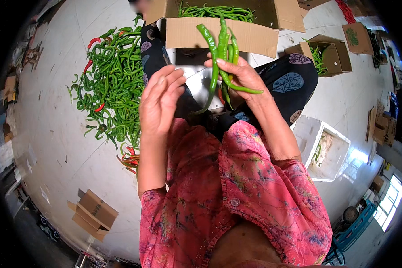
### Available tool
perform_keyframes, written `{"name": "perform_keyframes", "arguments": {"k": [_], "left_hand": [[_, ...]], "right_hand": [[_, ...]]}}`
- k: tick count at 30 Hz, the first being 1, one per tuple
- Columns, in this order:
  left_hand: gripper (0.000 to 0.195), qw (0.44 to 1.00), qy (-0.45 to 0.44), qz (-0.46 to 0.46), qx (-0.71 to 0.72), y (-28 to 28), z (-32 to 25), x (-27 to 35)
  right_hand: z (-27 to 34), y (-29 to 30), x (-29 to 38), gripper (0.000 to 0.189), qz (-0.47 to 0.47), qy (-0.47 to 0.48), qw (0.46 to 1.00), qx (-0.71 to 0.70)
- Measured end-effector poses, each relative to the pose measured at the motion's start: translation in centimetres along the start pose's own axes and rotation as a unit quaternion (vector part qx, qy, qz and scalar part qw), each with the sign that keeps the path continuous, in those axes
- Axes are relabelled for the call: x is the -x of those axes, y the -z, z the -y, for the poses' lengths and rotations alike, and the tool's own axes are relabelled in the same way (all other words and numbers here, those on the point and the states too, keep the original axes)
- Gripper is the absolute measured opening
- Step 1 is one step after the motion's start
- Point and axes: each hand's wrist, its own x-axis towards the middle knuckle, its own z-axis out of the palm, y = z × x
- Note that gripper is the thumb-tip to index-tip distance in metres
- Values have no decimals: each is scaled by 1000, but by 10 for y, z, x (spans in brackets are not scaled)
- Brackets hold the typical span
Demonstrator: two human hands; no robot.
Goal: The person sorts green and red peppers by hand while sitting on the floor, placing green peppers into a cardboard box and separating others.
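My right hand is closed around a loose bunch of long green chili peppers, its thumb lying across them. One curved pepper hangs down on the left side of the bunch, and another points out over the wrist. Below the bunch, a dark green pepper and a reddish one show beneath the hand. To the left, my left hand is raised with extended, slightly bent fingers and holds nothing visible. A cardboard box stands just beyond both hands, with green peppers lying inside it.
A wide heap of green peppers with some red ones covers the floor at left; red peppers lie nearer me. At right are a cardboard box with peppers and a white foam box. Another cardboard box sits at lower left.
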Motion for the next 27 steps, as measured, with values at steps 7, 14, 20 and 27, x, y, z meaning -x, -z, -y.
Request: {"name": "perform_keyframes", "arguments": {"k": [7, 14, 20, 27], "left_hand": [[32, 995, -53, -78, -11, 54, -16, 25], [34, 978, -41, -64, -195, 1, 4, 0], [20, 991, -57, -49, -110, -16, 13, -16], [15, 982, -29, -93, -160, 3, -5, -15]], "right_hand": [[21, -17, -5, 31, -27, 4, 1000, 12], [-9, -43, 6, 37, 55, -72, 993, 77], [-32, -44, 3, 31, -23, -84, 996, 37], [-24, -41, 11, 27, 81, -76, 994, 19]]}}
